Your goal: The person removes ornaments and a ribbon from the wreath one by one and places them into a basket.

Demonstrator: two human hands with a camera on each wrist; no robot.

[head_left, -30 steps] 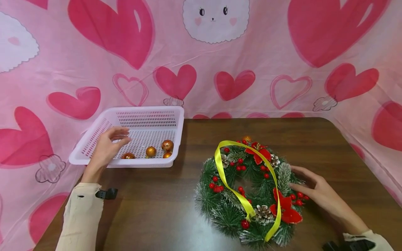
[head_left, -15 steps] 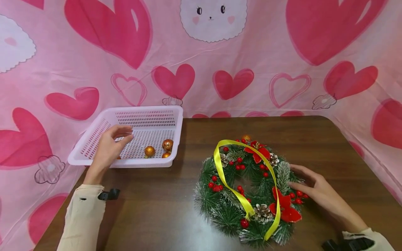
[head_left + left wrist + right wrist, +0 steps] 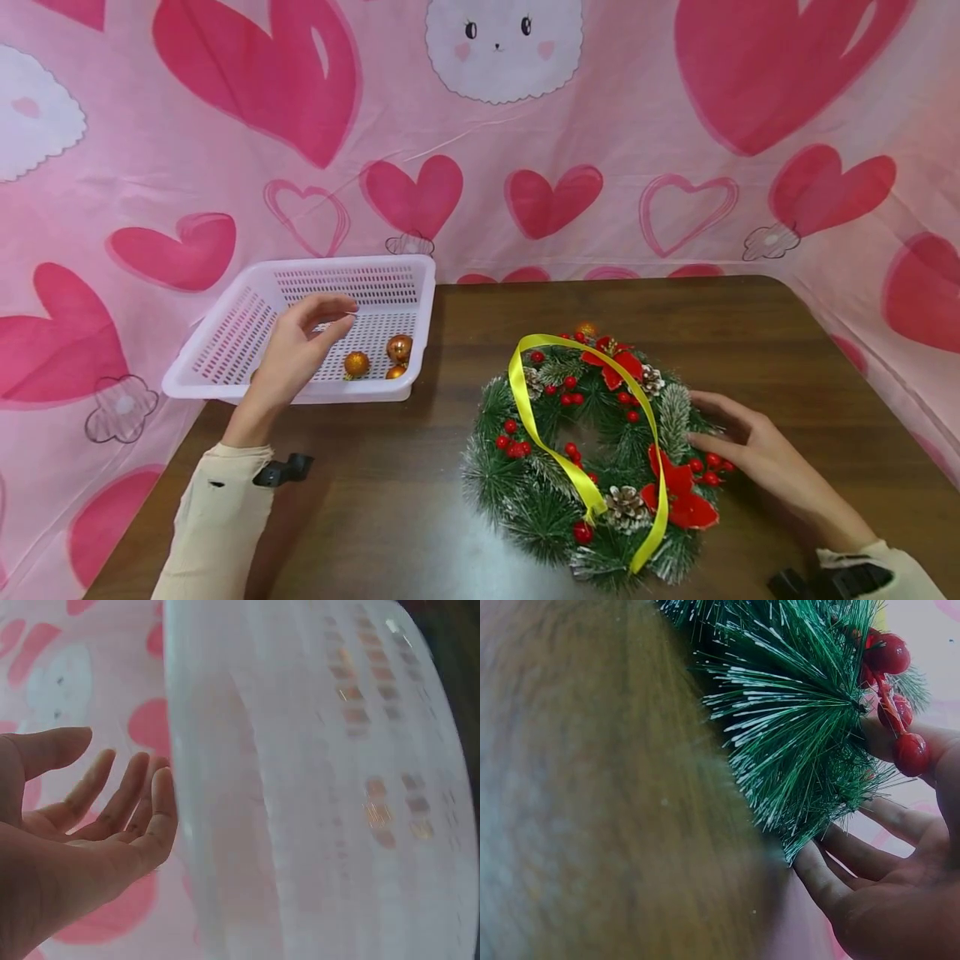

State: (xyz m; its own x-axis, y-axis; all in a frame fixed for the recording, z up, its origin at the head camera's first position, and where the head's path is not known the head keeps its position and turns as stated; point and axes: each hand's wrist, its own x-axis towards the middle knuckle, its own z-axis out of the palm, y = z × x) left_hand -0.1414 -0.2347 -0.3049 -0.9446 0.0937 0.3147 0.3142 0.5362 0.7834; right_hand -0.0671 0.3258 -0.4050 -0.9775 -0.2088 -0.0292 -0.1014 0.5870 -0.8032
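My left hand (image 3: 300,346) hovers over the front of a white plastic basket (image 3: 360,262), fingers loosely bent and nothing between them. Inside lie a glittery gold bauble (image 3: 356,363), a shiny copper bauble (image 3: 399,348) and a smaller orange-gold one (image 3: 395,372) near the right end. Another bauble is mostly hidden behind my wrist. At the right, my right hand (image 3: 765,458) holds the edge of a green Christmas wreath (image 3: 543,521) lying on the table. Its thumb reaches in behind red berries (image 3: 891,654). Across the wreath runs a loose yellow ribbon (image 3: 525,400).
Red poinsettias (image 3: 678,492) and pine cones (image 3: 626,504) decorate the wreath. A gold bauble (image 3: 587,329) shows at its far edge. The brown wooden table (image 3: 390,508) ends at a pink heart-patterned cloth (image 3: 495,142) behind and at the sides.
My left hand has moved to the right over the basket, now covering most of the bauble at its front left. The right hand and the wreath have stayed in place.
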